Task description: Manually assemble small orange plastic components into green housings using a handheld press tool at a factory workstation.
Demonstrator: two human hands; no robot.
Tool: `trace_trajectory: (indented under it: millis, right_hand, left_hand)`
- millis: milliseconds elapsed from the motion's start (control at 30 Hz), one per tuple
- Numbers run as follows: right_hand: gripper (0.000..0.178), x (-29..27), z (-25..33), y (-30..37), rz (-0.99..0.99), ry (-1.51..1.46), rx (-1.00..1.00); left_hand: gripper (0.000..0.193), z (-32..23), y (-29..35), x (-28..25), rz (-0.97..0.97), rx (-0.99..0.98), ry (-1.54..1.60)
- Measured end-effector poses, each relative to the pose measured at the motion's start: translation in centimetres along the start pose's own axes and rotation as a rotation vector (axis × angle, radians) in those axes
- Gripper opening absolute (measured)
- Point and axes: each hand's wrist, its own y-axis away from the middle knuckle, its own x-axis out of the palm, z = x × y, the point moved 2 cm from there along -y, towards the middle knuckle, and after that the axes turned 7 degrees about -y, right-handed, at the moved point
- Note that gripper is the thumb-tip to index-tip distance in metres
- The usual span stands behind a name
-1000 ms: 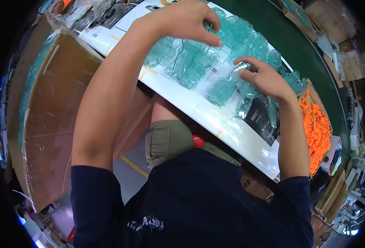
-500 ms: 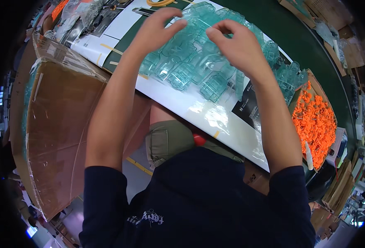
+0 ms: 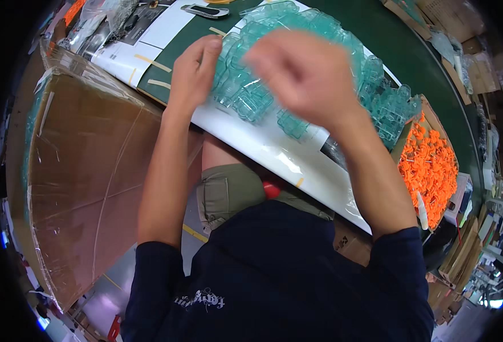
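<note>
A heap of clear teal plastic shells (image 3: 251, 102) covers the far part of the work surface. At its left edge is my left hand (image 3: 195, 71), its fingers curled and pressed together with the thumb up. Whatever it might hold is hidden. My right hand (image 3: 308, 77) hovers over the middle of the heap, smeared by motion, so its fingers cannot be read. It covers several of the shells from view.
An open carton of small orange plastic parts (image 3: 429, 171) stands at the right, with a white-handled tool (image 3: 422, 211) against it. A large cardboard box (image 3: 86, 182) fills the left side. A utility knife (image 3: 204, 11) lies on the green table (image 3: 186, 43), beyond the white sheet (image 3: 274, 154).
My left hand has drawn back from the heap, down and to the left, its fingers now closed. The right hand has shifted left and looks larger and blurred.
</note>
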Motion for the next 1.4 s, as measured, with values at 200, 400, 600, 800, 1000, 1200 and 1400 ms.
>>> trace_trajectory:
  millis: [200, 400, 600, 800, 1000, 1200, 1400]
  right_hand:
    - [0.025, 5.1, -1.9, 4.5, 0.340, 0.238, -0.521]
    - [0.017, 5.1, -1.2, 3.9, 0.402, 0.068, -0.582]
    - [0.004, 2.9, 3.3, -4.9, 0.236, -0.253, -0.486]
    - [0.023, 11.2, 8.0, -18.0, 0.272, -0.533, -0.279]
    - [0.026, 23.6, 18.6, -26.5, 0.620, 0.391, -0.760]
    - [0.045, 33.2, 21.3, -28.5, 1.043, 0.583, -0.794]
    - [0.069, 34.4, 21.4, -28.3, 1.153, 0.601, -0.693]
  left_hand:
    - [0.039, 0.3, -1.8, 0.7, 0.002, -0.011, 0.186]
    - [0.031, -2.0, 0.6, -3.0, -0.142, 0.327, -0.272]
    - [0.022, -9.2, 11.5, -15.1, 0.528, 0.515, -0.191]
    - [0.019, -14.2, 16.5, -32.9, 0.440, 0.562, -0.015]
    - [0.073, -3.7, 5.0, -48.4, 0.294, -0.388, -1.238]
    - [0.096, 6.8, 2.1, -48.9, 0.480, 0.064, -1.160]
    - [0.095, 8.4, 1.3, -47.2, 0.388, -0.147, -1.192]
